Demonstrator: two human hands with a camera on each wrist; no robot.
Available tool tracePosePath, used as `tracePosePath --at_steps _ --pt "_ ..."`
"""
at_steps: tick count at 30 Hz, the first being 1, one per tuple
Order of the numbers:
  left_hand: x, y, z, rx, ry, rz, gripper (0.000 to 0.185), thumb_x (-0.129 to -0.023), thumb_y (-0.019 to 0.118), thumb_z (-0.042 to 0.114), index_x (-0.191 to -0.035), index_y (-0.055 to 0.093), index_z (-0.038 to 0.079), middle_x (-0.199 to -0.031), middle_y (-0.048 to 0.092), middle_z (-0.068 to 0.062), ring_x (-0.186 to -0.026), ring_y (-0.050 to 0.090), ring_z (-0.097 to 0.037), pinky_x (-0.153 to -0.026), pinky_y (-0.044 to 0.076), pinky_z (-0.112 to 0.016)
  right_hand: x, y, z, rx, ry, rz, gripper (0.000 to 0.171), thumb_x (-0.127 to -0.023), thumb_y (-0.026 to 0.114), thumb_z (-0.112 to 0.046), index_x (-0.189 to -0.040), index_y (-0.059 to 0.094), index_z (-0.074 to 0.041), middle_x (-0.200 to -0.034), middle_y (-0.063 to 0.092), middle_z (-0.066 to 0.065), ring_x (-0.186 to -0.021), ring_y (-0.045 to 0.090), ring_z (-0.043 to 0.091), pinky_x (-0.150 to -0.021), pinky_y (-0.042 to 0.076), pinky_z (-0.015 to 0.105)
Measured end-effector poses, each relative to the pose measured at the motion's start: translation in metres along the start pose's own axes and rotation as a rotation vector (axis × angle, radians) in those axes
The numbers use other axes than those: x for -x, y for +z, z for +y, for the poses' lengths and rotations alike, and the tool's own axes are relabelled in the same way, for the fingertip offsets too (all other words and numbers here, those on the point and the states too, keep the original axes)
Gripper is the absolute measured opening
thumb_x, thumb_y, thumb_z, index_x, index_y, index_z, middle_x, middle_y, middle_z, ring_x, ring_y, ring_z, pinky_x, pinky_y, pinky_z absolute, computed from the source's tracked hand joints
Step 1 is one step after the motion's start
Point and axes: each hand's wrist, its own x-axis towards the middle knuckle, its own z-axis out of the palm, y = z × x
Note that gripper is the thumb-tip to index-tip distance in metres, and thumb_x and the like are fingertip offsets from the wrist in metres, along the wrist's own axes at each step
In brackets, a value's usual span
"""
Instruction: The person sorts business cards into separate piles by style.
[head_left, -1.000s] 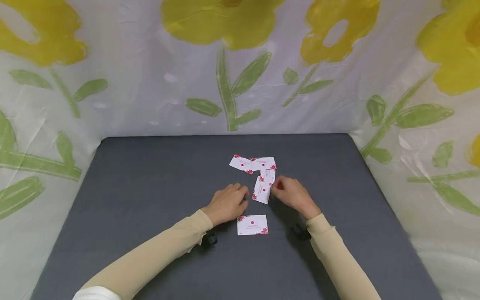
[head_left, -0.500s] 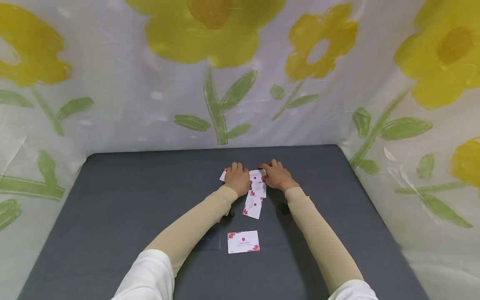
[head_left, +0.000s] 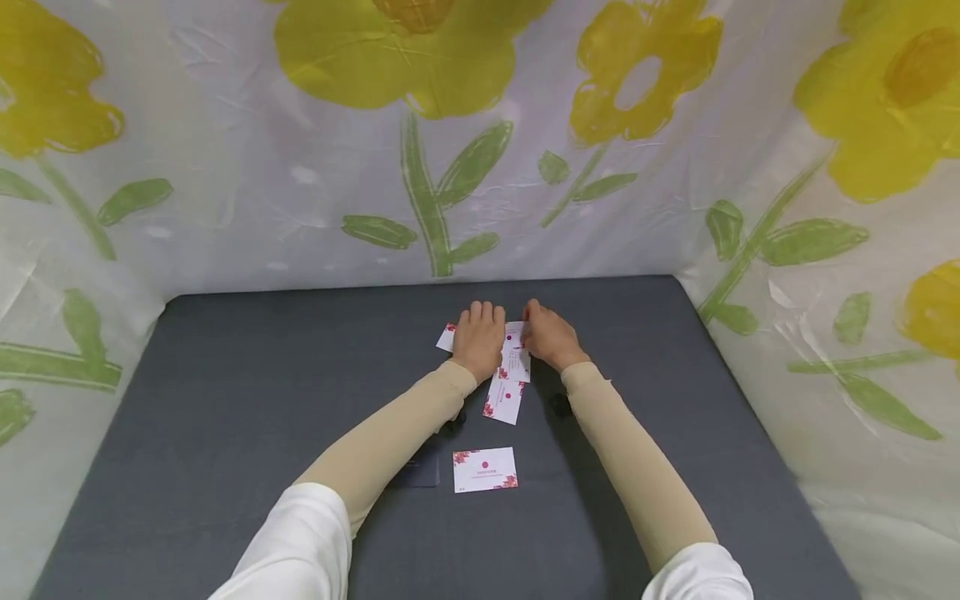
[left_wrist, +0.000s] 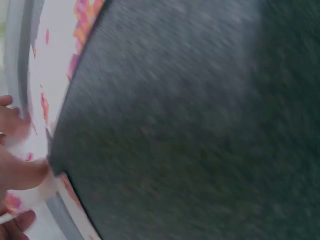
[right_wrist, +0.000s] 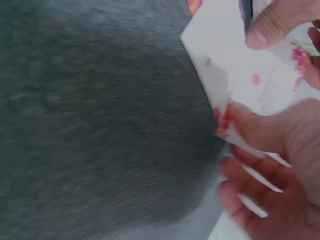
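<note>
Several white cards with pink flower print lie on a dark grey table point(head_left: 262, 375). One card point(head_left: 485, 469) lies alone near me, and a second card point(head_left: 505, 400) lies tilted between my forearms. Both hands are at the far cluster of cards point(head_left: 516, 357). My left hand point(head_left: 478, 337) lies flat on the cluster with straight fingers, hiding most of a card point(head_left: 445, 337) at the left. My right hand point(head_left: 546, 337) pinches the corner of a white card point(right_wrist: 240, 75) between thumb and fingers. The left wrist view is blurred; fingertips point(left_wrist: 20, 172) touch a card point(left_wrist: 55, 55) at its left edge.
A plastic sheet printed with yellow flowers point(head_left: 420, 50) walls in the table at the back and both sides. A dark flat rectangle point(head_left: 420, 475) lies beside the near card. Bare table stretches left and right of the arms.
Both hands moved away from the tilted middle card to the far cluster. The left hand now covers the cards there, and the right hand has taken hold of one.
</note>
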Motion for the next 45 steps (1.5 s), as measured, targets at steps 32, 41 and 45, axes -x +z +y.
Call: tracePosePath --at_steps 32,41,45 --pt "0.130 -0.097 -0.042 0.633 0.007 -0.204 0.012 -0.097 0.071 0.016 -0.086 0.077 0.015 -0.082 0.075 0.004 -0.078 0.048 -0.016 -0.064 0.036 -0.028 0.143 -0.018 -0.034 -0.602 -0.062 -0.023 0.010 -0.096 0.074 -0.011 -0.099 0.076 -0.002 -0.089 0.073 0.017 -0.071 0.054 0.013 -0.065 0.045 0.025" --pt "0.153 -0.068 -0.033 0.572 0.039 -0.315 0.016 -0.093 0.073 0.017 -0.077 0.073 0.018 -0.067 0.066 0.008 -0.075 0.047 -0.013 -0.064 0.036 -0.028 0.161 0.022 -0.031 -0.622 0.043 -0.127 0.007 -0.095 0.074 -0.009 -0.094 0.077 -0.003 -0.084 0.073 0.014 -0.070 0.054 0.010 -0.065 0.045 0.024" --pt "0.159 -0.060 -0.029 0.562 0.033 -0.328 0.019 -0.093 0.074 0.019 -0.074 0.071 0.018 -0.064 0.060 0.008 -0.075 0.047 -0.013 -0.065 0.036 -0.029 0.165 0.031 -0.031 -0.604 0.071 -0.129 0.005 -0.094 0.074 -0.008 -0.093 0.077 -0.004 -0.081 0.073 0.007 -0.070 0.055 0.010 -0.065 0.044 0.024"
